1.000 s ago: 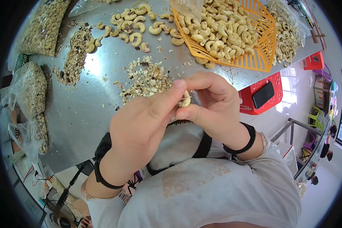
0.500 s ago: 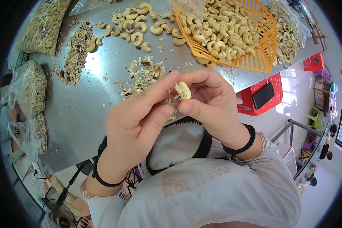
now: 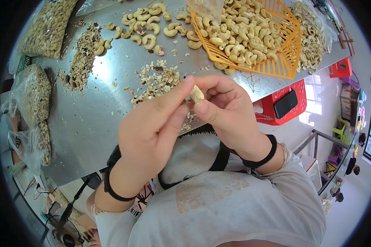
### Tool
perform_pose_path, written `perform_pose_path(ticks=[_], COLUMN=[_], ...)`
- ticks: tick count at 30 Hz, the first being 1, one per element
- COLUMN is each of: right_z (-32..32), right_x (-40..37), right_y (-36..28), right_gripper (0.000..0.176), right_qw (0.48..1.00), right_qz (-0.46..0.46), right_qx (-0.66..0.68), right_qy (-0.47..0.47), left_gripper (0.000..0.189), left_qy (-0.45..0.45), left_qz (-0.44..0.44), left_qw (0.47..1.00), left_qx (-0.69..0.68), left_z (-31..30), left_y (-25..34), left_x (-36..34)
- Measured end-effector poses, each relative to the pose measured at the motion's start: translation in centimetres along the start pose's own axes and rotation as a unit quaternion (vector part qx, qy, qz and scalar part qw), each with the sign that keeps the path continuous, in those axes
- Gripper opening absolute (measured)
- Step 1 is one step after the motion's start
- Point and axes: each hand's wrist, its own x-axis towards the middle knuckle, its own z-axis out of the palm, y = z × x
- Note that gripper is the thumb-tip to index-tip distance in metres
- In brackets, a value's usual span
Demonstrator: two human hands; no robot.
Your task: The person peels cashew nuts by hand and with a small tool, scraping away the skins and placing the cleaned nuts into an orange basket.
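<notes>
A single cashew nut (image 3: 197, 94) is pinched between the thumb and fingers of my right hand (image 3: 228, 105), above the table's near edge. Facing it, my left hand (image 3: 150, 127) has its thumb and forefinger pressed together right at the nut. Its fingers close on a thin metal tool, now mostly hidden behind them. Just beyond my hands lies a small heap of pale skin flakes and crumbs (image 3: 156, 80). Loose cashews (image 3: 149, 41) are scattered farther back on the metal table (image 3: 90, 131).
An orange slotted basket (image 3: 292, 49) heaped with cashews stands at the back right, beside a clear bag of nuts (image 3: 311, 41). Filled bags (image 3: 49, 29) and a pile of brown scraps (image 3: 81, 61) are on the left. A phone (image 3: 285, 104) lies on a red stool (image 3: 272, 117).
My hands have drawn closer around the cashew, and the nut has turned. The metal tool seen between the fingertips before is now mostly covered.
</notes>
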Motion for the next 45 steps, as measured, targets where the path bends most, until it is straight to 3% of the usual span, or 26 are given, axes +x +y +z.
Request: perform_pose_path(ticks=[4, 10, 14, 19, 25, 32, 37, 45], right_z=[-0.2, -0.5, -0.5, -0.2, -0.5, -0.1, -0.9, -0.8], right_x=[0.1, 0.2, 0.2, 0.3, 0.3, 0.3, 0.2, 0.2], right_y=[-0.3, -0.1, -0.1, -0.8, -0.4, -1.1, -0.1, 0.2], right_gripper=[0.032, 0.033, 0.033, 0.032, 0.031, 0.029, 0.027, 0.025], right_qw=[0.996, 0.986, 0.982, 0.995, 0.987, 0.994, 0.965, 0.951], right_qz=[0.046, 0.073, 0.074, 0.076, 0.093, 0.088, 0.135, 0.163], right_qx=[0.066, 0.143, 0.164, 0.062, 0.129, 0.064, 0.213, 0.256], right_qy=[-0.025, -0.044, -0.052, -0.032, -0.038, -0.034, -0.078, -0.062], left_gripper=[0.034, 0.035, 0.036, 0.037, 0.037, 0.037, 0.038, 0.037], left_qy=[-0.016, -0.022, -0.020, -0.012, 0.016, 0.006, -0.005, 0.019], left_qz=[-0.053, -0.062, -0.009, 0.016, 0.050, 0.049, 0.034, 0.117], left_qw=[0.990, 0.996, 0.999, 1.000, 0.999, 0.998, 0.999, 0.988], left_qx=[-0.128, -0.068, -0.042, 0.010, 0.009, -0.027, -0.006, 0.098], left_z=[-0.4, -0.4, -0.4, -0.5, -0.2, -0.6, -0.7, -0.6], left_y=[-0.2, 0.1, -0.3, -0.4, -0.7, -0.9, -0.3, -0.5], left_x=[0.1, 0.3, 0.4, 0.4, 0.4, 0.6, 0.5, 0.7])
